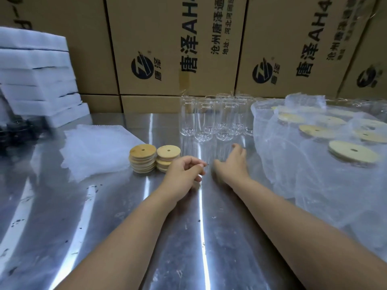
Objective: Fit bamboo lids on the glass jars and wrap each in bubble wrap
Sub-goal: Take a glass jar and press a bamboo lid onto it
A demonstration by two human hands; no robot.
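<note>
Loosely, left hand point(184, 170) curls beside bamboo lids point(143, 159), right hand point(232, 166) before jars point(206, 120).

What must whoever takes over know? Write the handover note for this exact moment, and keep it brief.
Left hand: rests on the table beside the lid stacks, fingers loosely curled, nothing visible in them.
Right hand: fingers extended toward the glass jars, holding nothing.
Things: two stacks of bamboo lids by the left hand; the glass jars stand unlidded behind both hands; bubble wrap sheets lie left of the lids.
Done: several wrapped, lidded jars sit at the right.
Left: lid and wrap every bare jar.
</note>
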